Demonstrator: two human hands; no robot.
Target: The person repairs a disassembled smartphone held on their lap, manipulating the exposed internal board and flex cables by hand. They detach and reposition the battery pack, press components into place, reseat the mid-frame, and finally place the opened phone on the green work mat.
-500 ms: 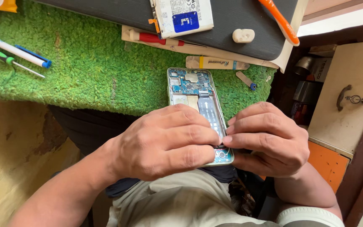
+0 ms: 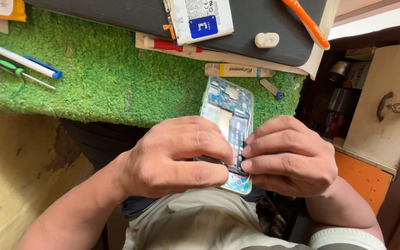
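An opened phone [image 2: 228, 104] with its back off shows its blue circuit board and lies over the near edge of a green turf mat [image 2: 103, 78], its lower end above my lap. My left hand [image 2: 177, 155] grips the phone's left side, fingers curled over the middle. My right hand [image 2: 285, 155] holds the right side, fingertips pressed on a dark strip inside the phone next to the left thumb. The phone's lower half is mostly hidden by both hands.
A phone battery [image 2: 200, 18] and a small white part [image 2: 266, 40] lie on a dark mat [image 2: 274, 23] at the back, with an orange tool [image 2: 306, 21]. A pen [image 2: 21, 60] and green screwdriver [image 2: 12, 69] sit at left. A cabinet [image 2: 385, 106] stands at right.
Both hands have shifted a little along the phone's lower half; the grip on it stays the same.
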